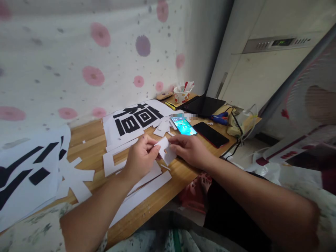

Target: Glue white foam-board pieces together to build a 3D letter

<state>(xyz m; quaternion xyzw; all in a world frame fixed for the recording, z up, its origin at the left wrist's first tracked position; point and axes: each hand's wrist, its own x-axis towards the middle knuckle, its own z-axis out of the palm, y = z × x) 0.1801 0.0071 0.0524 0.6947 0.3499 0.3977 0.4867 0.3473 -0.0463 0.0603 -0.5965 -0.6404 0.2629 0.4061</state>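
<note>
Between both hands, a small white card piece [165, 151] with a little cut-out slot is held up over the front part of the table. My left hand [143, 154] pinches its left edge between thumb and fingers. At the opposite edge, my right hand [190, 150] grips it the same way. Below and to the left lie white cut card strips and frames [147, 196]. Small white card pieces [162, 126] are piled just behind the hands. Further back is a white sheet printed with bold black character strokes [128, 122].
A lit phone [185, 126] and a dark phone [211, 134] lie right of the hands. Behind them are a black tablet-like device [204, 106], a blue glue gun [220, 118], a power strip with cables [235, 129] and a patterned cup [181, 95]. More printed sheets [34, 168] lie left.
</note>
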